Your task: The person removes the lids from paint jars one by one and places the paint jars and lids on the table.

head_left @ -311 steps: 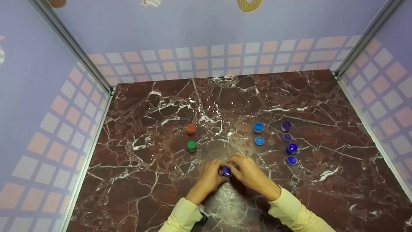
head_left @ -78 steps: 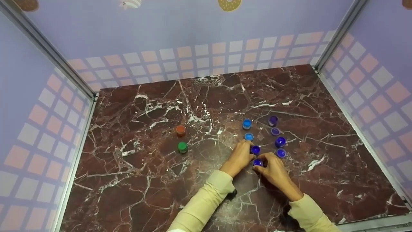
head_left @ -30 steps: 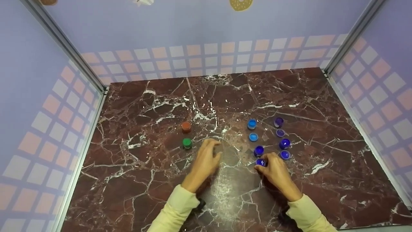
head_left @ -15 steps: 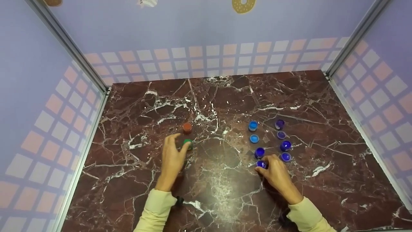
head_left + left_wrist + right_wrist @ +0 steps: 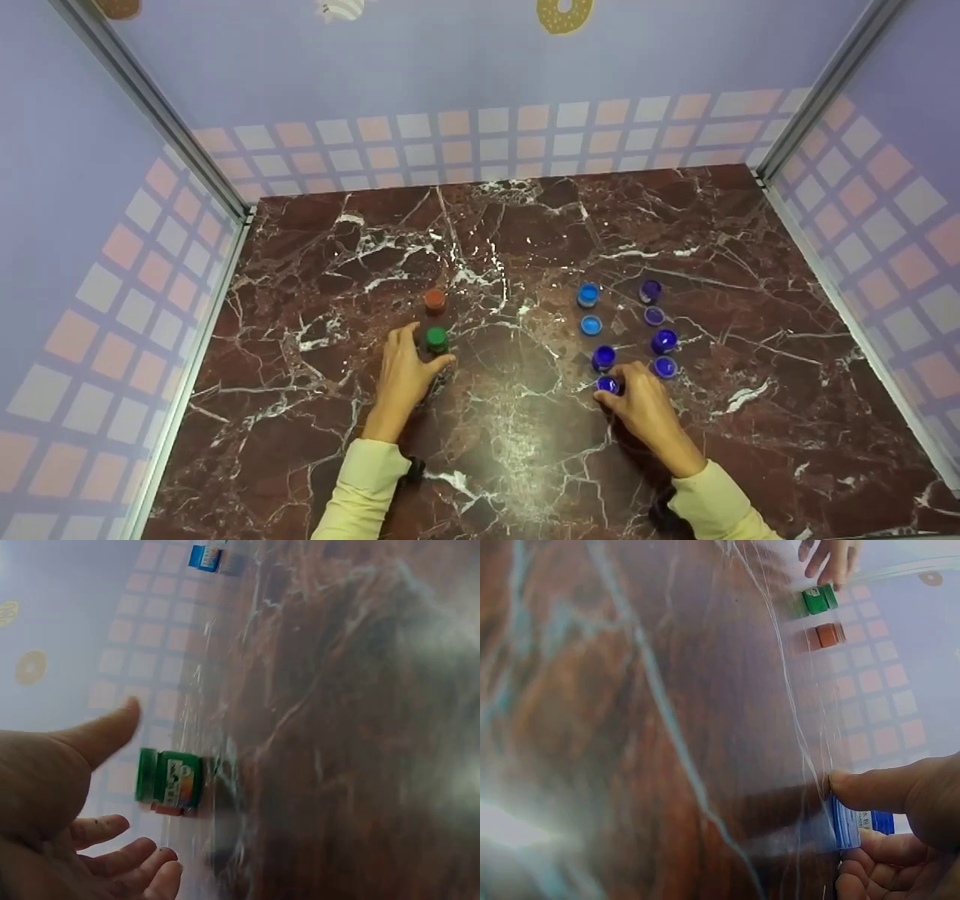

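Lilac walls (image 5: 450, 67) with pink and white squares enclose a dark, white-veined desk (image 5: 300, 435). Pale yellow sleeves (image 5: 360, 487) reach in from six o'clock. Around the desk's middle, in the head view, the left hand (image 5: 403, 379) is toward eight o'clock, its grip slack, fingers and thumb spread. The right hand (image 5: 643, 401) is toward four.

The green jar (image 5: 436, 341), capped and upright, stands just beside the left hand, at its one o'clock; the orange jar (image 5: 434, 302) stands at twelve from the green. Across the desk, the light blue jar (image 5: 588, 295) has the violet jar (image 5: 650, 292) at three o'clock. The outer blue jar (image 5: 664, 342) stands near six from the violet one, and the inner blue jar (image 5: 604, 358) just beside the right hand.

Smallest are the lids: a light blue lid (image 5: 591, 325), a violet lid (image 5: 654, 316) and an outer blue lid (image 5: 665, 367), each at six o'clock from its matching jar. At six from the inner blue jar, the right hand's grip pinches the inner blue lid (image 5: 607, 385) between thumb and fingers.
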Demonstrator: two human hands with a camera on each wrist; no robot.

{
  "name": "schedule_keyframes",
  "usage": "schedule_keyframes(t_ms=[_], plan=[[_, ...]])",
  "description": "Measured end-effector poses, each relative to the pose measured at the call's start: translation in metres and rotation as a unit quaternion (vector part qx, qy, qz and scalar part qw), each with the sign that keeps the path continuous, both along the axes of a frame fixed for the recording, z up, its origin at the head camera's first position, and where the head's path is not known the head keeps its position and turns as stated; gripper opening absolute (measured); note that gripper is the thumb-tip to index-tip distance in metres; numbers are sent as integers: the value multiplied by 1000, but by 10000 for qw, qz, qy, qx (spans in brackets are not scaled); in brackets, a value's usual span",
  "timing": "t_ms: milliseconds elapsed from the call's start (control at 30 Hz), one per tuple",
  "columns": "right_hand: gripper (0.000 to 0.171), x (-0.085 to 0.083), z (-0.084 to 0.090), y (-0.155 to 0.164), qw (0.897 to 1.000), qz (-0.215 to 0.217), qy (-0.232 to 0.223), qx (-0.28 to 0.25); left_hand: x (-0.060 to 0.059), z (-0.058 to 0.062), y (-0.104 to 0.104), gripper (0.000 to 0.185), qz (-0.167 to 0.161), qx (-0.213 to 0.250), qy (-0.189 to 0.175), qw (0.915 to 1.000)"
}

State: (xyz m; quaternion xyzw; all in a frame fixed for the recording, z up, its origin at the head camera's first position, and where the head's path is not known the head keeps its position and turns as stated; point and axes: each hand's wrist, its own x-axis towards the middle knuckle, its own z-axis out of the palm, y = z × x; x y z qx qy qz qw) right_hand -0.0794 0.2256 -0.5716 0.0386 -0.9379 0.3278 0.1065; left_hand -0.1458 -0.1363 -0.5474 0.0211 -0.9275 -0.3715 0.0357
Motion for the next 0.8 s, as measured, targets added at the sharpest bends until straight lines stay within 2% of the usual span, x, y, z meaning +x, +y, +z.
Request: schedule_keyframes(t_ms=[200,400,633,800], plan=[[34,1,0,-1,10000,-20,-40,-12,-3,-6,5,67,-43,-56,-42,10000],[34,2,-1,-1,10000,-3,14,22,-6,-12,5,49,-100,-111,234,9996],[36,2,-1,-1,9998,-2,125,160,-11,-13,9,52,43,-37,138,9999],[35,1,0,-1,9998,-1,138,162,-15,-13,13,46,-3,-146,105,9998]])
